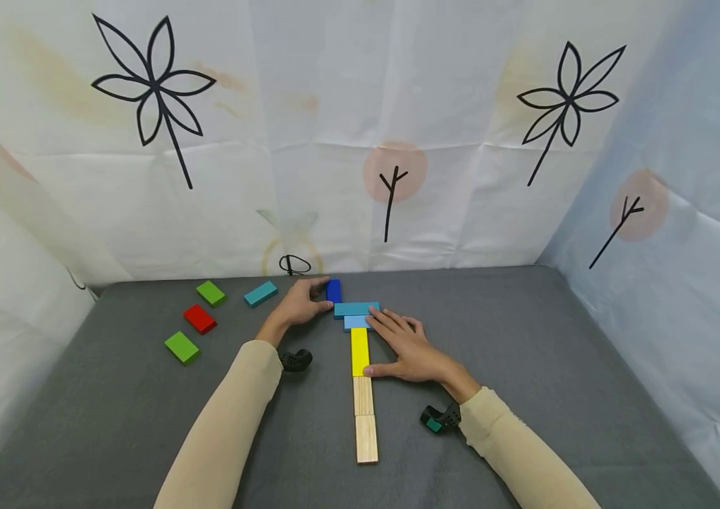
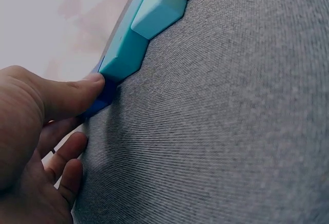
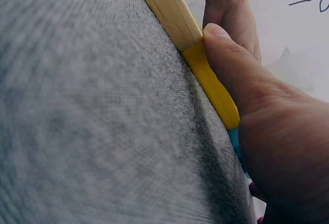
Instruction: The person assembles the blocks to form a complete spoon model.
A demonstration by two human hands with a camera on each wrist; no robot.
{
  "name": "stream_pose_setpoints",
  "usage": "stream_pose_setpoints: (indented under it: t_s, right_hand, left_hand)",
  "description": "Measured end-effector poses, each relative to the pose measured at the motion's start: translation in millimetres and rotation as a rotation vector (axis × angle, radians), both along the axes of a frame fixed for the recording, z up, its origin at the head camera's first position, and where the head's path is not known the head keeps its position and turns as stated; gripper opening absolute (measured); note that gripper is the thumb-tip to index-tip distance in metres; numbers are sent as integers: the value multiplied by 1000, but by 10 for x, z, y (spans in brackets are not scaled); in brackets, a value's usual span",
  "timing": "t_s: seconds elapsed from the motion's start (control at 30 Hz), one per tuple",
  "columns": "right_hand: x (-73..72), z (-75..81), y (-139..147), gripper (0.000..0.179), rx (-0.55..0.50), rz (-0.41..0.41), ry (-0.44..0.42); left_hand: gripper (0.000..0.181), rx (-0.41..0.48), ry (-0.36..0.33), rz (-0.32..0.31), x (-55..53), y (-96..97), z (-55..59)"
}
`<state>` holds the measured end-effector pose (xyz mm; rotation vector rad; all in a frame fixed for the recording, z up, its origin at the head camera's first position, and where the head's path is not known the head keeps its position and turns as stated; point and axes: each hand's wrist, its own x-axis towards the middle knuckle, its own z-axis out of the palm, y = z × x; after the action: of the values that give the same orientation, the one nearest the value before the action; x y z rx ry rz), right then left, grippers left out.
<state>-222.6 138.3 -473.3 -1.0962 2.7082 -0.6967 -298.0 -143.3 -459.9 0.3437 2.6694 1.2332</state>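
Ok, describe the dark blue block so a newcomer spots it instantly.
On the grey tabletop, follow the row of blocks to its far end. The dark blue block lies there, touching the left hand, its colour deeper than the light blue blocks nearby.

A dark blue block [image 2: 107,95] is held by the left hand [image 2: 25,116] at the near end of a teal block [image 2: 126,49], itself touched by a light blue block [image 2: 159,13].

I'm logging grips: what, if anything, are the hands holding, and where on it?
The left hand pinches the dark blue block, thumb at its near end, forefinger toward its far end. The right hand, fingers spread, grips nothing.
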Motion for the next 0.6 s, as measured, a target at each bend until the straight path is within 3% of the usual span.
stream_pose_setpoints:
  t_s: [0.2,0.33,0.47,0.6]
  right_hand:
    - [4,-6,-3,97,5,-2,6]
    - [13,-2,0,97,-2,4,7]
    - [16,3,3,97,-21,16,13]
    - [17,14,3,96,-31,24,16]
  left_hand:
    - [64,-15,29,14,57,-4,22]
    - [68,26,89,75,215,-114,61]
    - [69,76,184,146,450,-414,104]
    - [71,59,285,232,690,-857,143]
